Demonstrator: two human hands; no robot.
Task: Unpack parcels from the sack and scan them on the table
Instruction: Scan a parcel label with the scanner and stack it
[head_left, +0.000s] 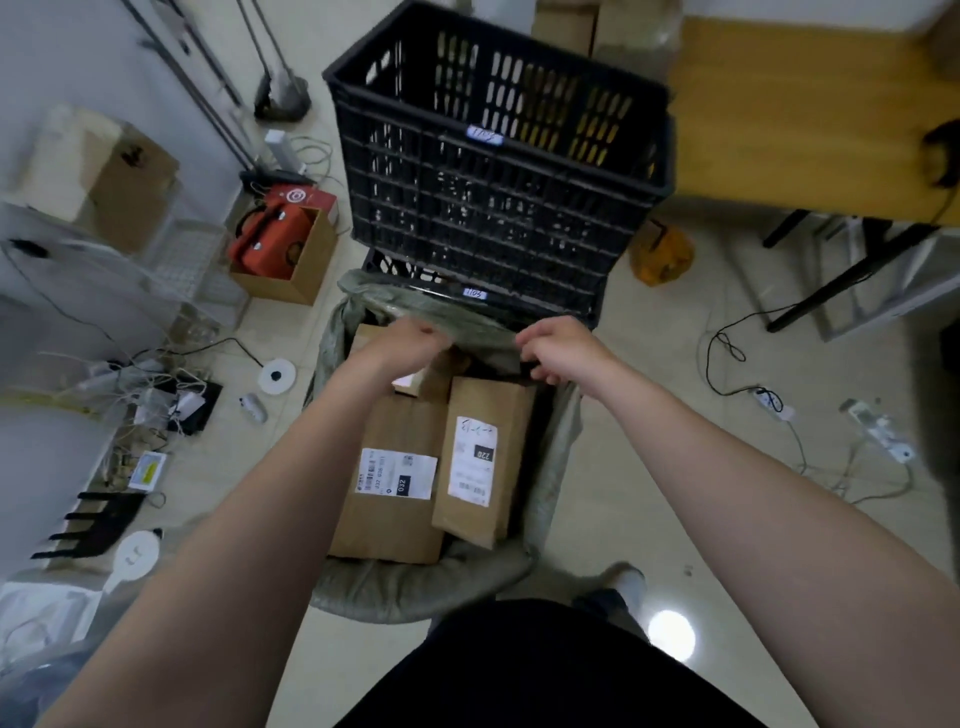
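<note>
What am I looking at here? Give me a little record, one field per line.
scene: a person stands over an open sack on the floor
left hand: at the sack's far rim, blurred, grip unclear
right hand: fingers curled on the sack's far rim
parcels: brown and labelled, lying in the sack; parcel marked 032 beside parcel marked 220
black crates: stacked just behind the sack
table: wooden, beyond the crates to the right

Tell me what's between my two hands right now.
In the head view, only the rim of the sack spans between left hand and right hand.
</note>
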